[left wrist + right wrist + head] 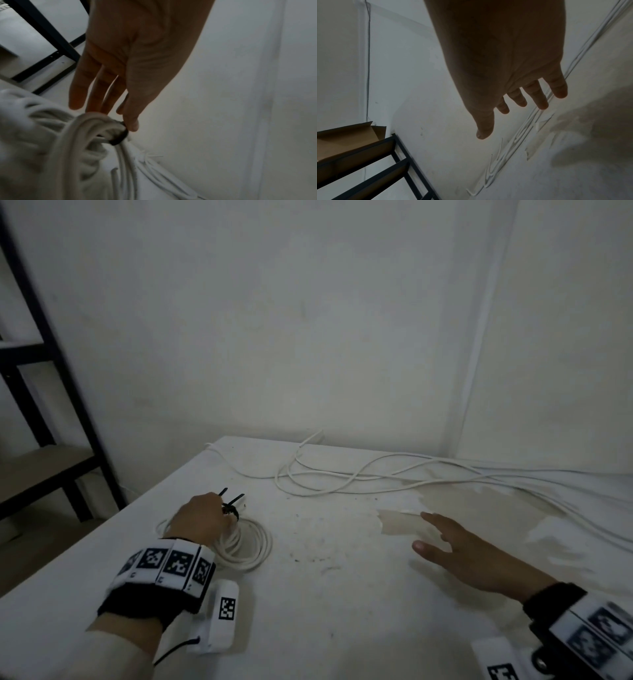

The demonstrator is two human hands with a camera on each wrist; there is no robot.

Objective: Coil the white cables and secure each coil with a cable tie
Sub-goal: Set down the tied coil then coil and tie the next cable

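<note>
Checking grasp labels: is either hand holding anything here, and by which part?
Left hand pinches the coiled white cable at its black cable tie, thumb against the tie. Right hand holds nothing, fingers spread above the table.

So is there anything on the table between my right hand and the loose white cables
Nothing visible. The right hand hovers open over bare table, and the loose white cables lie beyond its fingertips; only a patch of peeled surface lies between.
</note>
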